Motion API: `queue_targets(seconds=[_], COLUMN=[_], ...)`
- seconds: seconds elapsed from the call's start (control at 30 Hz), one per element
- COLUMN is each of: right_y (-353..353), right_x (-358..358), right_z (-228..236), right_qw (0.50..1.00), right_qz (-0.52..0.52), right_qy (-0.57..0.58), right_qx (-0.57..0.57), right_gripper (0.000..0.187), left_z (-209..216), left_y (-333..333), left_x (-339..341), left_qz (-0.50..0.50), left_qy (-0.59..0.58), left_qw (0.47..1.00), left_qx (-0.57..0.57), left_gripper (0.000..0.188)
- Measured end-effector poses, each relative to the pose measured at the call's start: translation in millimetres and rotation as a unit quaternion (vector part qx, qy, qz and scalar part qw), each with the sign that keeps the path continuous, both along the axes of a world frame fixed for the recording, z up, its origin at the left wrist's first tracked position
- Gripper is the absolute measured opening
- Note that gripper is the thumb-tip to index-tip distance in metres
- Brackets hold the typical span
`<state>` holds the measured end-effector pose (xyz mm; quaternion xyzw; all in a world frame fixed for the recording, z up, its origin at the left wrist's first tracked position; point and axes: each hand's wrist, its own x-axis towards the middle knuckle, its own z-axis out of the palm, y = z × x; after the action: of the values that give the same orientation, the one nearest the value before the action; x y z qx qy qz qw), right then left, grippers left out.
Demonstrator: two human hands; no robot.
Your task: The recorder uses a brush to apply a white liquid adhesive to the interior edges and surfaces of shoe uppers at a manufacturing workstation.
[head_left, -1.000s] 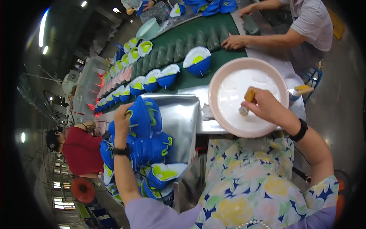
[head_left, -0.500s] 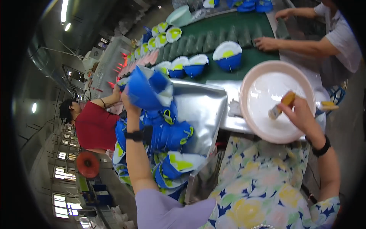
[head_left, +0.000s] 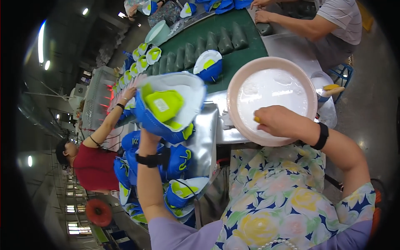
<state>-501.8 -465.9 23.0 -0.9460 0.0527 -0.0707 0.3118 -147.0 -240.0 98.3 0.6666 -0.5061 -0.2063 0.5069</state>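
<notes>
My left hand (head_left: 149,141) holds up a blue shoe upper (head_left: 192,89) above the metal tray. Its white underside and yellow-green middle face me, and it hides most of my fingers. My right hand (head_left: 280,121) is closed over a wide pale pink basin (head_left: 231,104) of white liquid (head_left: 275,89). A bit of the yellow handle of a brush (head_left: 256,119) shows at my fingers; the bristles are hidden. Below my left hand a heap of blue uppers (head_left: 179,160) lies beside the metal tray (head_left: 205,137).
A green conveyor belt (head_left: 246,48) carries dark shoe lasts (head_left: 224,41) and one blue upper (head_left: 209,66). A person in red (head_left: 95,166) works at left; another person's hands (head_left: 263,16) are across the belt. A container with a yellow-handled brush (head_left: 332,87) stands right of the basin.
The upper in my left hand has turned so that its white and yellow-green underside faces me. My right hand has lowered the brush toward the white liquid. The view has shifted right.
</notes>
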Motion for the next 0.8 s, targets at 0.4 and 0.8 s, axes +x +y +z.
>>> queue_targets(seconds=[0.4, 0.8], right_y=[-76, -78], right_x=[-24, -37], right_z=[76, 49], right_qw=[0.943, 0.891], right_qz=[-0.113, -0.307], right_qy=[-0.290, -0.259], right_qx=[0.121, 0.210], right_gripper=[0.031, 0.041], left_z=[-31, -86], left_y=[-91, -101], left_x=[-65, -96], left_qz=[-0.067, -0.019], left_qy=[-0.131, -0.006], left_qw=[0.988, 0.992], left_qx=[-0.052, -0.128], left_gripper=[0.059, 0.054])
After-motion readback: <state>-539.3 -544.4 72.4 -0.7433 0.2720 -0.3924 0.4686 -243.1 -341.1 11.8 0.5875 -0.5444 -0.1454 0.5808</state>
